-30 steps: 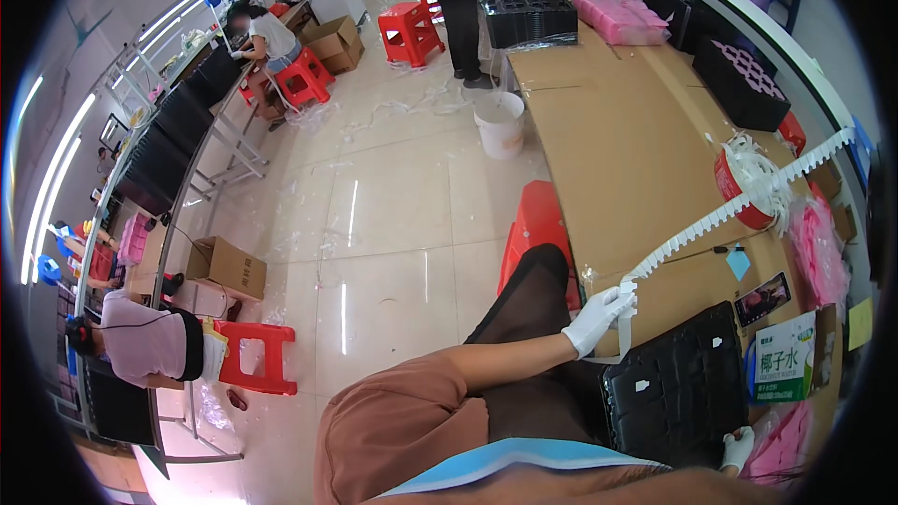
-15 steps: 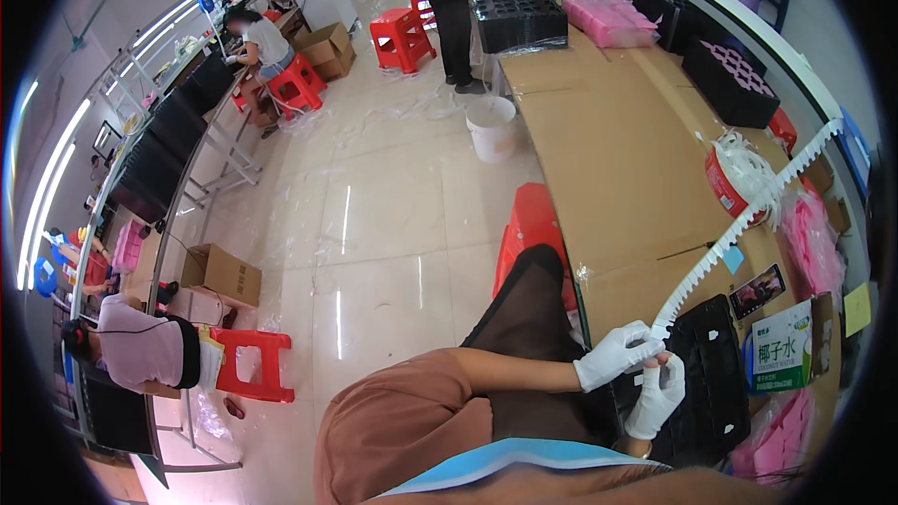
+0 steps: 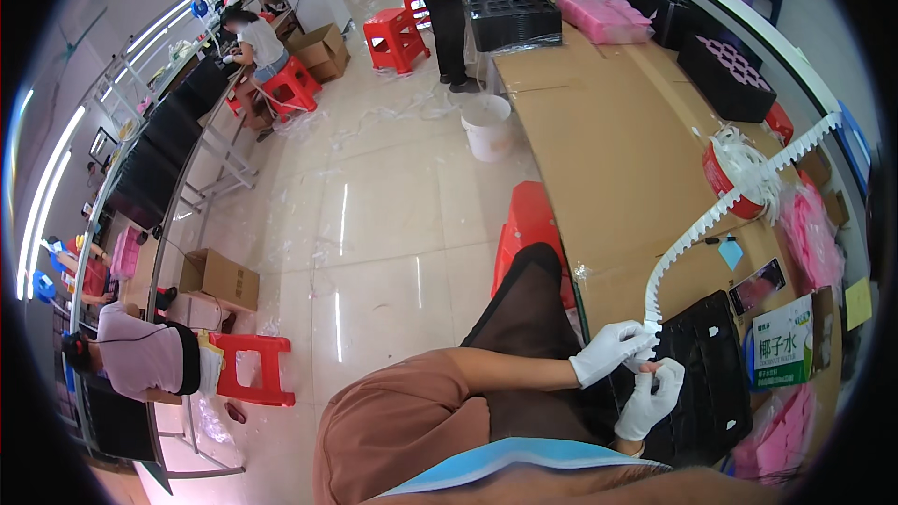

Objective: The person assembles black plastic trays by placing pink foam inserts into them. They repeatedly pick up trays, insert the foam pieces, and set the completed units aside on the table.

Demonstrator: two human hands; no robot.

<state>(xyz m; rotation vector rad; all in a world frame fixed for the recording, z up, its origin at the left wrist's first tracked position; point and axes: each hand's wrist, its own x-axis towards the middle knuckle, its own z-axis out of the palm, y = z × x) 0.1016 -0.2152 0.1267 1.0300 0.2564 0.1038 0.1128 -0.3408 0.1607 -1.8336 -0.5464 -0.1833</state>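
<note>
A long white strip with tooth-like tabs along one edge (image 3: 690, 237) hangs in a curve from the rail at the far right down to my hands. My white-gloved left hand (image 3: 606, 353) is closed, gripping its lower end between thumb and fingers. Just below and right of it, my right hand (image 3: 653, 400) is gloved too, with bare fingertips showing. Its fingers are curled together close to the strip's end; anything in them is too small to make out. Under both hands lies a black tray-like piece (image 3: 706, 365) with small white spots on it.
A cardboard-covered table (image 3: 599, 159) stretches ahead. On its right are a red tub (image 3: 718, 173) of tangled white strips, a phone (image 3: 756, 288), a green-and-white carton (image 3: 784, 346) and pink bagged pieces (image 3: 812, 234). A red stool (image 3: 526, 224) stands left of the table. Other people work nearby.
My hands have shifted slightly left, and my right hand has lowered a little. The strip's lower part has swung left and bends more steeply. The view has moved slightly.
</note>
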